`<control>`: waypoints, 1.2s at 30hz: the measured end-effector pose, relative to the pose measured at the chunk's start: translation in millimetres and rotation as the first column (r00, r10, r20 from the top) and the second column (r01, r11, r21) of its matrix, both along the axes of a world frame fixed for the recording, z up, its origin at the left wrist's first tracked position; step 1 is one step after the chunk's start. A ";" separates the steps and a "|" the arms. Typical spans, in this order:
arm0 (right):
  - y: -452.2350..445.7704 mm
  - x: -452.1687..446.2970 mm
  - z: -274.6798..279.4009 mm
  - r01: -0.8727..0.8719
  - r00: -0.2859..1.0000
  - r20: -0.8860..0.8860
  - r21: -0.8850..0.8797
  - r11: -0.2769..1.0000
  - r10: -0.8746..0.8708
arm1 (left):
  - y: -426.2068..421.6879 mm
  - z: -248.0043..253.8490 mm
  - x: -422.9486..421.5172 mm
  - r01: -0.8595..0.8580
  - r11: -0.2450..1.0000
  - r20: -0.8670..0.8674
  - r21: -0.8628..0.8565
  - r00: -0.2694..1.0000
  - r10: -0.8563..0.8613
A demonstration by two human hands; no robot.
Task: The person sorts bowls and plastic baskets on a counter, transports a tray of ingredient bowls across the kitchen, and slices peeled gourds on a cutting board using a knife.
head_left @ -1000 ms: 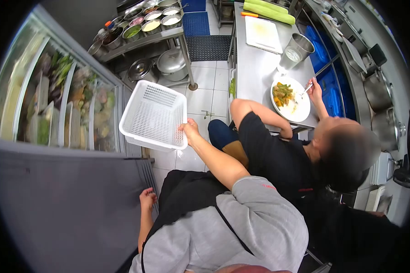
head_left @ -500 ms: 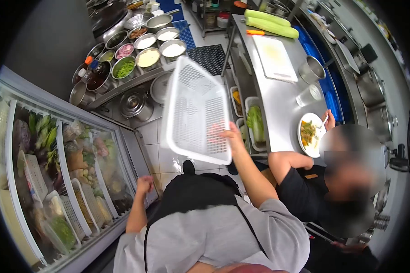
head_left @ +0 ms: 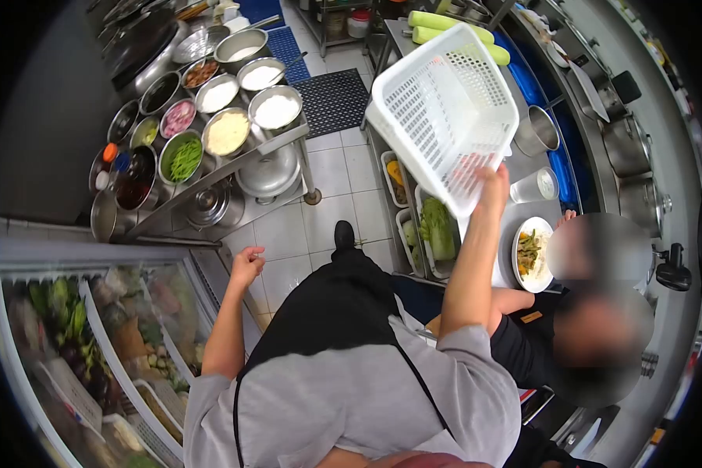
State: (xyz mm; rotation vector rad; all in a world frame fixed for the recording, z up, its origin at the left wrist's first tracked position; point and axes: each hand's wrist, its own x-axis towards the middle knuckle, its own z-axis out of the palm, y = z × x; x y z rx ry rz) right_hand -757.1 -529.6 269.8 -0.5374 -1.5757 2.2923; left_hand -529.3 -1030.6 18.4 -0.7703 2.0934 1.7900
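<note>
The white basket [head_left: 444, 113] is held in the air over the left edge of the steel table [head_left: 515, 210], tilted so that its inside faces the camera. The right hand [head_left: 490, 191] is clamped on the near end of the basket, its fingers partly seen through the perforated wall. The left hand [head_left: 246, 267] is well to the left of the table, its fingers loosely curled and apart, near the fridge [head_left: 132, 257]. At the far end of the table lie long green gourds [head_left: 437, 21], partly hidden by the basket. On the table's right side stands a steel pot [head_left: 537, 131], with a clear container [head_left: 530, 187] nearer to the camera. At the table's near end is a white plate [head_left: 534, 288] with cooked food [head_left: 529, 253] on it; a co-worker [head_left: 522, 335] in a black shirt sits beside that end, fingertips close to the plate. Low on the table's left side, a leafy green vegetable [head_left: 437, 226] lies in a white container. Further left of the table, across the tiled floor, a steel stand [head_left: 288, 136] bears bowls of ingredients, with a large lidded pot [head_left: 269, 175] beneath its top.
</note>
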 end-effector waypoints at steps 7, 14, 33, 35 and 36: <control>111.2 -140.4 -21.8 0.236 0.957 0.029 0.504 0.831 -0.289 | -25.7 -9.5 -14.3 -0.313 0.948 0.155 0.056 0.941 0.301; 176.7 -174.6 -28.9 0.025 0.917 0.276 0.682 0.731 -0.289 | -63.3 19.0 -23.6 -0.781 0.561 0.170 0.275 0.614 0.771; -315.5 -268.0 -123.2 -0.852 0.453 0.579 0.056 0.521 0.678 | -165.9 49.1 -122.3 -0.516 -0.241 0.344 0.822 0.113 0.932; -347.3 -287.3 -154.9 -0.836 0.396 0.655 -0.034 0.548 0.644 | -167.5 53.7 -127.0 -0.529 -0.278 0.378 0.802 0.088 0.922; -359.3 -291.9 -163.5 -0.813 0.356 0.622 -0.163 0.559 0.698 | -167.7 56.5 -131.2 -0.547 -0.339 0.414 0.766 0.016 0.910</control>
